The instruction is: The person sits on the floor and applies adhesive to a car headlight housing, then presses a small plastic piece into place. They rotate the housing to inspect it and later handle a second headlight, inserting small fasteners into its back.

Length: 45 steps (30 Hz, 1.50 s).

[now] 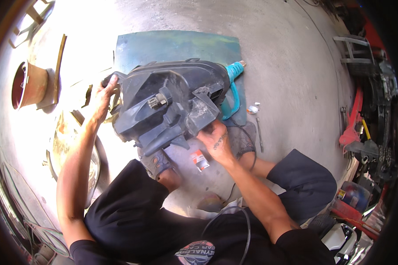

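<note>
A black car headlight housing (172,101) is raised over the floor in front of my knees, its back side turned up toward me. My left hand (102,98) grips its left end, with the thumb on top of the edge. My right hand (215,139) holds the lower right edge from below, and part of its fingers is hidden under the housing. Just beyond the right end, a teal heat gun (235,70) with a metal nozzle is partly covered by the housing. A cord runs from it toward my legs.
Under the work lies a teal-green sheet (177,46). Near my feet are a white-and-orange carton (200,160), a small white container (252,109) and a thin metal rod (259,134). A clear lens (66,148) and a brown pot (34,85) sit left; a red jack stand (353,121) stands right.
</note>
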Motion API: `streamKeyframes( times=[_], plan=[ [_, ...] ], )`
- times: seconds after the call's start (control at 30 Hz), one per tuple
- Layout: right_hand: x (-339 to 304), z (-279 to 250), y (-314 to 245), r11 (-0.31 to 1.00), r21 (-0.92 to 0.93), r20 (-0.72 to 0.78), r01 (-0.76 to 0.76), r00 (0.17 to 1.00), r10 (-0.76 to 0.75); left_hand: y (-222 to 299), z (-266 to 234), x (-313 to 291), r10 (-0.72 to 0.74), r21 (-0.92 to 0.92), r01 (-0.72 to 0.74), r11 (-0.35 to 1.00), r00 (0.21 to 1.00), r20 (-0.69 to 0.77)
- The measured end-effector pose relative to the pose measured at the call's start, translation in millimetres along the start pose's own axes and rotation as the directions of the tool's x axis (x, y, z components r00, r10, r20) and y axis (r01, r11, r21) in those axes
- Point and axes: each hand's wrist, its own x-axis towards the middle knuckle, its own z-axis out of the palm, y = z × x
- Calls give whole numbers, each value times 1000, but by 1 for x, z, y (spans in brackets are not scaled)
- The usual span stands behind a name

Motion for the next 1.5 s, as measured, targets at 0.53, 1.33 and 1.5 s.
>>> streamKeyframes(
  times=[0.53, 1.33, 1.5],
  plan=[
    [-3, 7, 28, 989, 133, 35, 57, 997, -63, -11, 2, 6, -53, -135, 72, 988, 988, 142],
    [35, 53, -19, 825, 445, -130, -349, 886, 445, 82, 41, -105, 507, 567, -702, 431, 708, 491],
    [50, 58, -29, 753, 550, 1, -360, 903, 431, 44, 46, -143, 516, 610, -782, 129, 578, 632]
  ],
)
